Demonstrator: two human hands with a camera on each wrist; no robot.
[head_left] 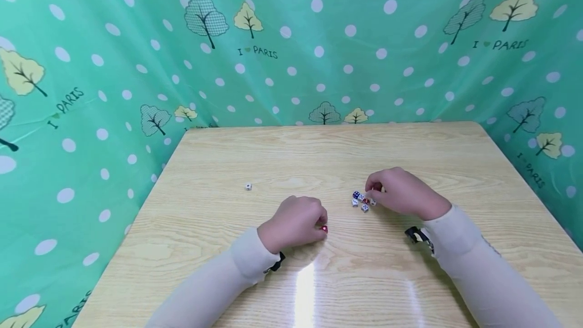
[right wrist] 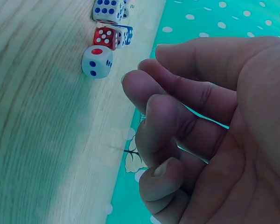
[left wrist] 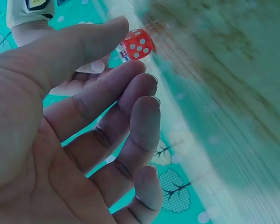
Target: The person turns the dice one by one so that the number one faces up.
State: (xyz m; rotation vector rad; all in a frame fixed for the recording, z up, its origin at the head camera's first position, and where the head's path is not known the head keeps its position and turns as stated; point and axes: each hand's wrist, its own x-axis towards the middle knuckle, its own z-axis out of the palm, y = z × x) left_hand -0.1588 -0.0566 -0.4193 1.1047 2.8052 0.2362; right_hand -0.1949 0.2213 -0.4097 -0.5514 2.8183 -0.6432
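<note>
My left hand (head_left: 296,221) is low over the table, thumb and forefinger on either side of a red die (head_left: 324,229). In the left wrist view the red die (left wrist: 138,44) is just beyond those fingertips, not plainly pinched. My right hand (head_left: 403,192) hovers with bent, relaxed fingers by the right end of a dice cluster, beside a white die (head_left: 373,202). The cluster also has a blue die (head_left: 356,195), a red die (head_left: 366,201) and several white dice. In the right wrist view a white die (right wrist: 97,61) lies apart from the fingertips.
A lone white die (head_left: 248,186) lies on the left part of the wooden table (head_left: 218,156). A green patterned curtain (head_left: 291,39) hangs behind the table and along both sides. Dark wrist straps show at both sleeves.
</note>
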